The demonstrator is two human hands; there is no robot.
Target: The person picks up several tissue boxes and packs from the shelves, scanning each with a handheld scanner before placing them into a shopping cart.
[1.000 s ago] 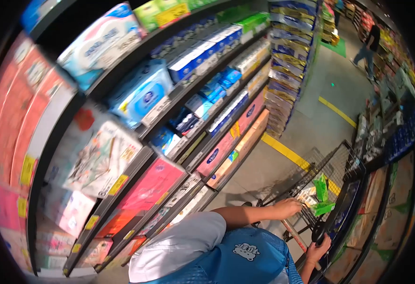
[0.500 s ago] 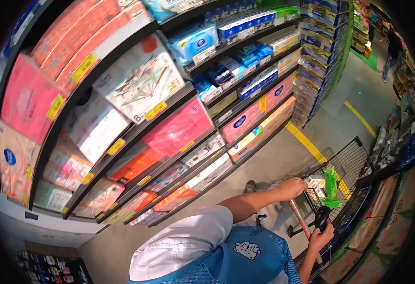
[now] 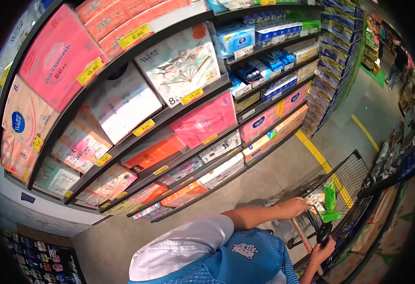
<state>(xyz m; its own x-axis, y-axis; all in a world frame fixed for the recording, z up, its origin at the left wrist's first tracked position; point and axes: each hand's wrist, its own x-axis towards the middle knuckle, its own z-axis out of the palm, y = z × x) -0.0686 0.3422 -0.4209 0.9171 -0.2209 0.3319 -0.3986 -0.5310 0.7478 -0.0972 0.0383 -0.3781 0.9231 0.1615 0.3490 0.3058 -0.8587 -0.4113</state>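
Observation:
My left hand (image 3: pixel 293 207) is closed around the far end of the red handle (image 3: pixel 302 236) of a shopping cart (image 3: pixel 358 165). Beside the handle's near end, my right hand (image 3: pixel 322 252) grips a black handheld device (image 3: pixel 324 233), whose exact kind I cannot make out. Inside the cart's wire basket lie a green package (image 3: pixel 330 195), a second green pack (image 3: pixel 331 216) and some white-and-orange boxes (image 3: pixel 315 200). Part of the right hand's fingers is hidden behind the device.
A tall shelf (image 3: pixel 188 99) of packaged tissues with yellow price tags runs along the left. A stack of blue-and-clear packs (image 3: pixel 332 66) stands at its end. Cartons (image 3: pixel 387 222) line the right side. Yellow floor tape (image 3: pixel 318 156) crosses the aisle, and a person (image 3: pixel 399 61) is far off.
The view has swung so the shelves sit further right in it. My right hand and the black device sit slightly lower, the device now turned more edge-on. The left hand stays on the handle.

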